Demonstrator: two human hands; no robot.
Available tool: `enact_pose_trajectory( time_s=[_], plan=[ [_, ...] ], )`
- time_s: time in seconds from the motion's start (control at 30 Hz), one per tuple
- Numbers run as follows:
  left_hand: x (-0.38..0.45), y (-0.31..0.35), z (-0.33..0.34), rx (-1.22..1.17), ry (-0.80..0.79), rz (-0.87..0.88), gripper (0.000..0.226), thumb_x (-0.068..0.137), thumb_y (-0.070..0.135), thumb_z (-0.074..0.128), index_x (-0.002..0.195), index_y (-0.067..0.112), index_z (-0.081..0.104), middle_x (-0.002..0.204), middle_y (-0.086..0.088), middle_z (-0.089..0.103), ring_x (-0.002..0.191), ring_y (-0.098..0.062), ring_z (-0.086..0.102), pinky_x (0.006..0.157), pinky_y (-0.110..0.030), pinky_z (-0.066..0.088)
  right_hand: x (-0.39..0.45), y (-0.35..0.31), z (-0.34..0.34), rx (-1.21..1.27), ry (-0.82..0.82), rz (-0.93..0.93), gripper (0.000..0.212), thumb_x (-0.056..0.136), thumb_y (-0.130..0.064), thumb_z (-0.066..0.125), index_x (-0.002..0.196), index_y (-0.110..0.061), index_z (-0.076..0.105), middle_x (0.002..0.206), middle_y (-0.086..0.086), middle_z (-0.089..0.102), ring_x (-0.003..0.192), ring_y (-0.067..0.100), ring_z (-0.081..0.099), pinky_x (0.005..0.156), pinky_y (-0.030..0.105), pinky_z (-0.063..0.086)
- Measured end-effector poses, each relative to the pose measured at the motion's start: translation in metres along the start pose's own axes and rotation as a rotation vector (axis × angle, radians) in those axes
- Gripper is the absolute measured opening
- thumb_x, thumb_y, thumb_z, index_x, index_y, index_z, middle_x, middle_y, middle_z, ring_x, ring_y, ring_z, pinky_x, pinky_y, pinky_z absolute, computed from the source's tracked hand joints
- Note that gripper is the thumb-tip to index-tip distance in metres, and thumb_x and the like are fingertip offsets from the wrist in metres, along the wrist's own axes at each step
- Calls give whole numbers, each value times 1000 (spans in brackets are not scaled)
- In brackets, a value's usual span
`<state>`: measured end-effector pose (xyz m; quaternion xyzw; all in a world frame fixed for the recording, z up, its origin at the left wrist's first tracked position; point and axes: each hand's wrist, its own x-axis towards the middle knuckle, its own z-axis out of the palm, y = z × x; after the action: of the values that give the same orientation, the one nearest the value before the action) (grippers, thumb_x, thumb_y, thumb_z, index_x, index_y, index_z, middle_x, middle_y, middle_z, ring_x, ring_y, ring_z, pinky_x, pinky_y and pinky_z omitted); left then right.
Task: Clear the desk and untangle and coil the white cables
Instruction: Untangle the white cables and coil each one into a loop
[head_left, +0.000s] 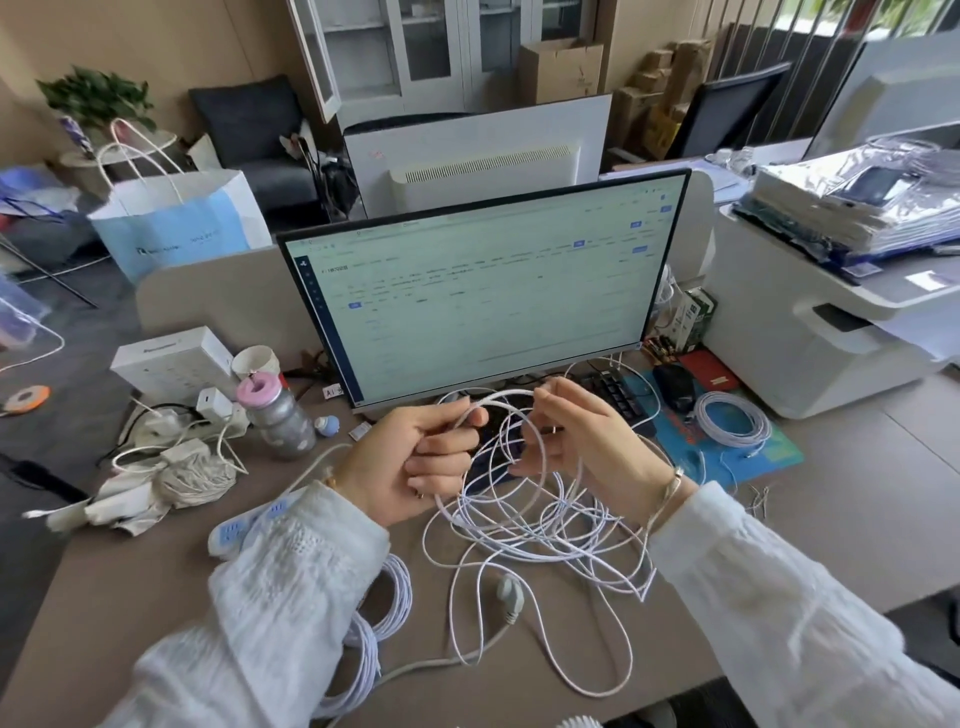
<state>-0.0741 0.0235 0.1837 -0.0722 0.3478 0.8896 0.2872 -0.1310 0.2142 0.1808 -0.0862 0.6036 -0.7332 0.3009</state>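
Together, both hands' curled fingers (441, 447) pinch the tangled white cable (519, 519).

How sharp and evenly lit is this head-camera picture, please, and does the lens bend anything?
Head view: soft, even daylight, no hard shadows; the monitor is washed out, its text unreadable; wide-angle bending curves the desk and printer edges; both hands and the white cable look reasonably sharp.
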Motion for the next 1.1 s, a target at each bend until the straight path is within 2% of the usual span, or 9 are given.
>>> enact_pose_trajectory(
  time_s=[0.07, 0.13, 0.2, 0.3, 0.4, 0.5, 0.73, 0.9, 1.1],
  plan=[
    [6, -2, -5, 93, 100, -6, 32, 97, 24, 40, 94, 3, 64, 46, 7, 21, 32, -4, 19, 29, -17, 25, 1, 1, 0, 18, 43, -23, 6, 100, -12, 47, 96, -7, 49, 64, 8, 46, 46, 18, 36, 39, 26, 43],
    [8, -3, -4, 230, 125, -45, 32, 97, 29, 38, 104, 6, 57, 44, 6, 25, 32, -6, 24, 35, -20, 33, 3, 3, 1, -63, 88, -57, 6, 99, -8, 48, 97, -3, 52, 60, 4, 41, 44, 12, 26, 37, 18, 22],
    [8, -2, -3, 315, 118, -86, 34, 97, 33, 36, 93, 8, 59, 46, 3, 31, 35, -10, 33, 48, -26, 47, 6, 6, 2, -130, 120, -95, 9, 97, -6, 52, 96, 1, 56, 57, 1, 40, 42, 9, 26, 37, 18, 19],
    [11, 0, 0, 304, 103, -106, 37, 97, 32, 37, 79, 8, 60, 53, -1, 40, 44, -14, 44, 57, -31, 52, 11, 9, 3, -197, 136, -166, 13, 94, -8, 56, 94, 5, 59, 56, -3, 46, 41, 8, 30, 37, 19, 23],
    [15, -1, -6, 200, 50, -70, 31, 99, 25, 38, 83, 8, 59, 50, 4, 33, 38, -8, 32, 38, -21, 39, 14, 11, 1, -206, 119, -219, 16, 94, -10, 58, 94, 5, 58, 61, 2, 47, 44, 9, 32, 40, 20, 27],
    [21, -1, -13, 102, 15, -30, 27, 100, 22, 36, 84, 9, 54, 50, 7, 29, 40, -5, 17, 31, -15, 28, 16, 14, -6, -274, 89, -273, 12, 92, -13, 62, 94, -2, 63, 59, 6, 47, 50, 18, 39, 46, 29, 34],
    [24, -5, -11, 61, 79, -32, 34, 98, 27, 34, 78, 9, 55, 47, 6, 27, 40, -7, 11, 33, -16, 13, 20, 17, -9, -461, 152, -410, 5, 89, -10, 66, 90, -8, 71, 54, -16, 55, 48, 7, 35, 47, 20, 31],
    [24, -7, -19, 28, 25, -42, 35, 98, 28, 37, 73, 12, 55, 47, 7, 31, 40, -6, 15, 34, -16, 14, 20, 19, -6, -429, 129, -406, 6, 89, -8, 66, 91, -6, 71, 56, -1, 54, 51, 16, 40, 48, 28, 34],
    [21, -6, -15, 47, 106, 23, 33, 98, 26, 38, 71, 12, 51, 46, 7, 26, 40, -6, 11, 31, -15, 17, 18, 22, -5, -265, 85, -305, 17, 92, -5, 60, 103, -9, 71, 76, 5, 65, 62, 13, 60, 62, 24, 54]
  ],
)
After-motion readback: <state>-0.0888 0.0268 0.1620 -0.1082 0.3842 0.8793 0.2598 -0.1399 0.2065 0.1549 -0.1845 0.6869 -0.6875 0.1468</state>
